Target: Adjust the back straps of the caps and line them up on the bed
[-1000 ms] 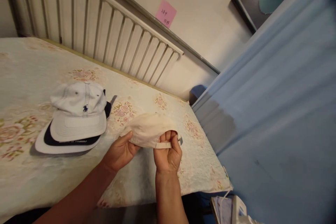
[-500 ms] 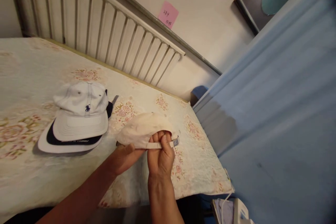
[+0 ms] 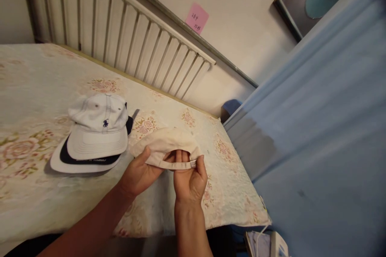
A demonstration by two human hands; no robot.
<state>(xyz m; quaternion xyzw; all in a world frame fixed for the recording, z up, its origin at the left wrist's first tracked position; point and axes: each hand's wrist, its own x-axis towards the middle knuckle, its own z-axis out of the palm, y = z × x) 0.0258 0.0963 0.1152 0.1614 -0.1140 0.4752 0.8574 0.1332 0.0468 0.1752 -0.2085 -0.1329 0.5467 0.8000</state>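
Note:
A beige cap (image 3: 164, 142) is held just above the floral-covered table (image 3: 36, 192), its back toward me. My left hand (image 3: 139, 173) grips the cap's left rear edge, thumb on top. My right hand (image 3: 189, 176) pinches the cap's back strap (image 3: 177, 165) near its small metal buckle (image 3: 193, 164), fingers curled inside the opening. To the left, a white cap (image 3: 98, 122) with a small dark logo rests stacked on a navy and white cap (image 3: 64, 160).
A white slatted radiator (image 3: 126, 36) runs along the wall behind the table, with a pink sticky note (image 3: 197, 18) above it. A blue curtain or fabric panel (image 3: 325, 128) fills the right side. Some white items (image 3: 268, 243) lie low at the bottom right.
My right hand has slid along the strap, drawing the buckle in toward the cap's middle. The cap has turned slightly and my left thumb now rests on its top edge.

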